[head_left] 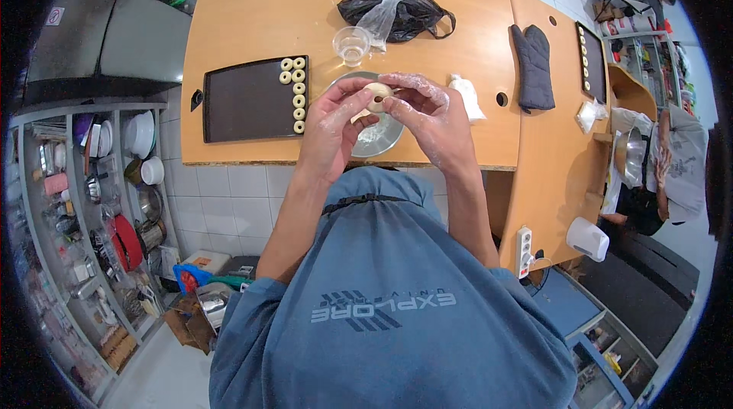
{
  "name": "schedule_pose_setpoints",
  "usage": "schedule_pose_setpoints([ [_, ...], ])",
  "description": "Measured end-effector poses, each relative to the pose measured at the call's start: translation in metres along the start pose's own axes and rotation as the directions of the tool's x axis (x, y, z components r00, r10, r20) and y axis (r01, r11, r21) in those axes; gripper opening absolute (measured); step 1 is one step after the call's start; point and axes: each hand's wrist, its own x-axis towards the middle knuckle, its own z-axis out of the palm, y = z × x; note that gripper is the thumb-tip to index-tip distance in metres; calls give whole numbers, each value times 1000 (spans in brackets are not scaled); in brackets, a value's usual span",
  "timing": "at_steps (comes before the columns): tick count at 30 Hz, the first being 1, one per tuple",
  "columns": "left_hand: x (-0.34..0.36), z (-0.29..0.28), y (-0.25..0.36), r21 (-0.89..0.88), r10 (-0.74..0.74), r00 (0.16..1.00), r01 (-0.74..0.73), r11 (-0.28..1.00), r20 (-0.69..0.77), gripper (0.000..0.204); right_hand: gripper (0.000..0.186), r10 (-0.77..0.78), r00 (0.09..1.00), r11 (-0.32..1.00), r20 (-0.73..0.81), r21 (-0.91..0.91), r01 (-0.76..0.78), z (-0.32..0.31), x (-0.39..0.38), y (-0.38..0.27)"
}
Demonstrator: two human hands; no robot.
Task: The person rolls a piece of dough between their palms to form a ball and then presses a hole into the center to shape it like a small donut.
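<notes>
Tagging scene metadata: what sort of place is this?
Probably a small home or shop kitchen used for baking. Both hands shape a dough ring over a metal bowl, a dark baking tray holds more rings, and an oven mitt lies on the wooden table.

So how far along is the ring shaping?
Done: seven dough rings sit along the right edge of the dark baking tray. In hand: the left hand and right hand hold another dough ring over the metal bowl. Left: most of the tray is bare.
</notes>
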Motion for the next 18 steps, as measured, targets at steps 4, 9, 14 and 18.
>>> schedule_pose_setpoints([
  [4, 0, 3, 1, -57, -60, 998, 60, 997, 6, 24, 32, 40, 999, 995, -25, 94, -38, 0, 1, -1],
  [9, 2, -1, -6, -201, -73, 996, 82, 976, 50, 23, 31, 102, 994, 994, -45, 51, -100, -1, 2, -5],
  [14, 4, -8, -9, -79, -41, 995, 48, 996, 90, 26, 32, 90, 994, 995, -67, 52, -87, -4, 2, 2],
  [18, 4, -10, -10, -130, -65, 995, 75, 989, 82, 27, 33, 90, 993, 995, -77, 58, -85, -2, 1, -3],
])
